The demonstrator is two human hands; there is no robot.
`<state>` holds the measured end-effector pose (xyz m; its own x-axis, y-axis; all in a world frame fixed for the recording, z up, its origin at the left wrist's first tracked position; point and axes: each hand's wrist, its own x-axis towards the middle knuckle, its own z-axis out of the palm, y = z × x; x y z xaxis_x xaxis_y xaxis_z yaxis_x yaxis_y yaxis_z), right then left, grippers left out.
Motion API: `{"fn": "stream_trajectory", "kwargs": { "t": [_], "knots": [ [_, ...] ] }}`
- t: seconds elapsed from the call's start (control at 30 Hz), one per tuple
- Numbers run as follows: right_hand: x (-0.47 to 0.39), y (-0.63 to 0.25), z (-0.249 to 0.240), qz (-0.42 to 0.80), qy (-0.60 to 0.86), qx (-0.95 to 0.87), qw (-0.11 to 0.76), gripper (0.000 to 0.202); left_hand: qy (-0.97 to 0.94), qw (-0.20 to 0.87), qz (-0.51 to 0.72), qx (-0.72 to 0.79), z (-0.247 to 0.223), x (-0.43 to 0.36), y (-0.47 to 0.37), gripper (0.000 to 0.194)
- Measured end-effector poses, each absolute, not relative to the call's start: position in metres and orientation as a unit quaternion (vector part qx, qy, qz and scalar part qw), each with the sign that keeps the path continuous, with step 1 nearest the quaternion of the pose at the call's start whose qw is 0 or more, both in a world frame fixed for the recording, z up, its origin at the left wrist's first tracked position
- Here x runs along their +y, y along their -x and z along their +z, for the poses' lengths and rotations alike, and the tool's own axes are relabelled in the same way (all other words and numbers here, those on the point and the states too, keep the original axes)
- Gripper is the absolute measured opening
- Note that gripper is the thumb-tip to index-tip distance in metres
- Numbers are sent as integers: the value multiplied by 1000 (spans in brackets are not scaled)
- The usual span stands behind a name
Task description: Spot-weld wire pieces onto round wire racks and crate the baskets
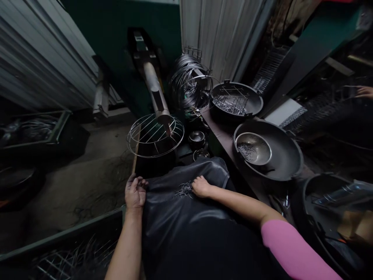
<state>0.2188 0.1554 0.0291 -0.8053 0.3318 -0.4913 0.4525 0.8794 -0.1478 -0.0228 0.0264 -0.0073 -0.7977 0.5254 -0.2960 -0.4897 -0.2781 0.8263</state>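
Note:
Short bits of metal wire [184,189] lie in a small heap on the dark apron [175,210] spread over my lap. My right hand [201,187] is closed at the right side of this heap, its fingers curled around some of the bits. At the apron's left edge, my left hand [136,190] has its fingers curled in and seems to grip the cloth. Ahead of my knees, a round wire rack [155,136] sits under the metal arm [155,89] of a machine.
On the right bench, a steel bowl [264,149] with wire bits stands inside a black pan [287,155]. Another pan [256,103] holds wire pieces. A wire coil [189,83] stands behind. Metal bins [61,128] flank the left. At far right, another person's hand [364,91] shows.

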Motion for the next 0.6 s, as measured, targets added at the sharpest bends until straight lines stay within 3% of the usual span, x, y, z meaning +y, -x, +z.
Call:
{"fn": "stream_trajectory", "kwargs": {
  "t": [0.2,0.4,0.6],
  "knots": [
    [147,-218,32,-102,-210,951,202,35,-31,326,802,500,-12,25,25,38],
    [149,-217,30,-119,-240,947,180,21,-19,325,805,496,-11,25,25,37],
    [165,-228,44,-161,-239,929,232,21,-9,332,811,482,-8,26,24,37]
  ]
}}
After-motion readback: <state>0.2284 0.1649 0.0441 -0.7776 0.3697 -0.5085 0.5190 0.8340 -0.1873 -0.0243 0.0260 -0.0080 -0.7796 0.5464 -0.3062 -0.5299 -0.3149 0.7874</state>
